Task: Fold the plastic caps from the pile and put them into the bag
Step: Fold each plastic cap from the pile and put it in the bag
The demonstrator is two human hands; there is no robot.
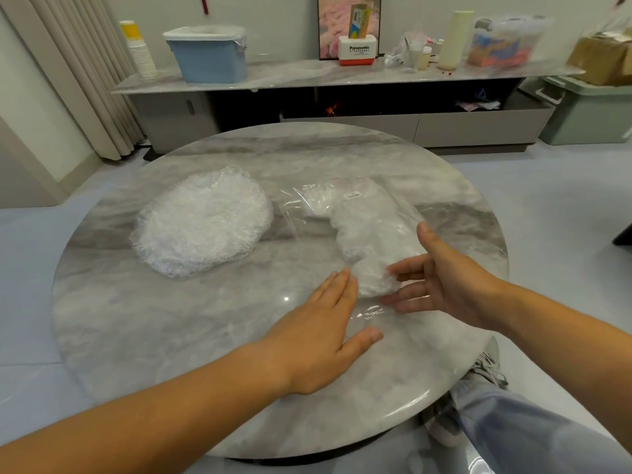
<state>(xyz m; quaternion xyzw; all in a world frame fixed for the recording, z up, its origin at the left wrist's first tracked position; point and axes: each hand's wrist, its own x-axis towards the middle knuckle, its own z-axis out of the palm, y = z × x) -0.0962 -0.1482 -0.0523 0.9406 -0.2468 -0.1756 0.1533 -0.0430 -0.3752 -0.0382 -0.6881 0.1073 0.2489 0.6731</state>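
Note:
A round pile of crinkled clear plastic caps [201,222] lies on the left of the marble table [171,336]. To its right lies a clear plastic bag [362,217] with folded white caps inside and a small label near its far end. My left hand [325,330] lies flat, fingers straight, on the bag's near open end. My right hand [441,282] is open, fingers spread, its fingertips touching the bunched caps at the bag's mouth [376,282].
Behind the table runs a low cabinet with a blue bin [208,53], stacked paper cups [138,49], a Panasonic box [359,49] and bottles. A green storage box [588,111] stands on the floor at right. My knee and shoe [478,388] are under the table's right edge.

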